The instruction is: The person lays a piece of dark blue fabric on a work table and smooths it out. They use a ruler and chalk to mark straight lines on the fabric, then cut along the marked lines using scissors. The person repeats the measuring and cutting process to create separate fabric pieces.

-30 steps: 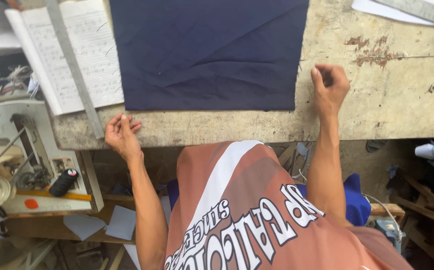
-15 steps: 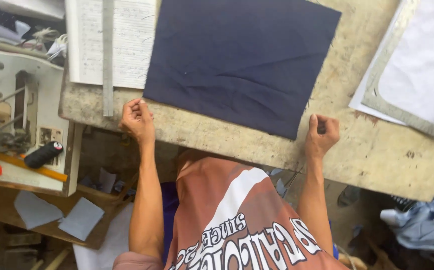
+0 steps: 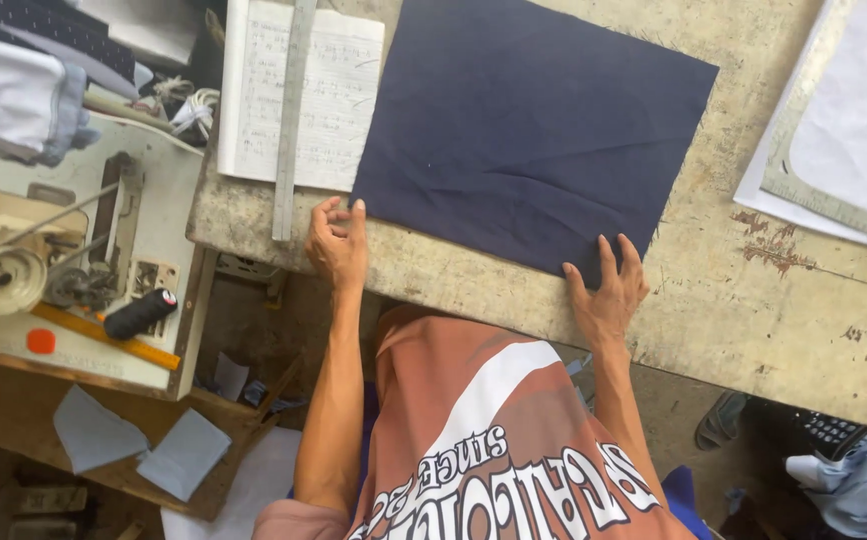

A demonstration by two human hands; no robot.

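1. A worn, stained worktable (image 3: 754, 310) fills most of my view from above; both hands rest on its near edge, and the person's torso in a reddish-brown printed shirt (image 3: 494, 440) sits just below them.
2. A dark navy rectangle of fabric (image 3: 534, 130) lies flat on the table just beyond both hands, slightly skewed, with soft wrinkles near its lower edge. It looks spread out so it can be smoothed or squared.
3. The right hand (image 3: 609, 295) lies open, fingers splayed, fingertips pressing the fabric's near right corner, seemingly pinning it flat. It grasps nothing.
4. The left hand (image 3: 339, 240) sits at the fabric's near left corner, fingers loosely curled; I cannot tell whether it pinches the cloth edge or only touches it.
5. Beyond the left hand, an open notebook (image 3: 299, 95) of handwritten pages lies beside the fabric, kept within reading distance.
6. A long metal ruler (image 3: 292, 120) lies across the notebook, its near end just left of the left hand, within reach.
7. Further left of the left hand stands a sewing machine (image 3: 54, 260), with a black thread spool (image 3: 141, 314) resting on it.
8. Well to the right of the right hand, white paper (image 3: 854, 120) lies on the table's far corner.
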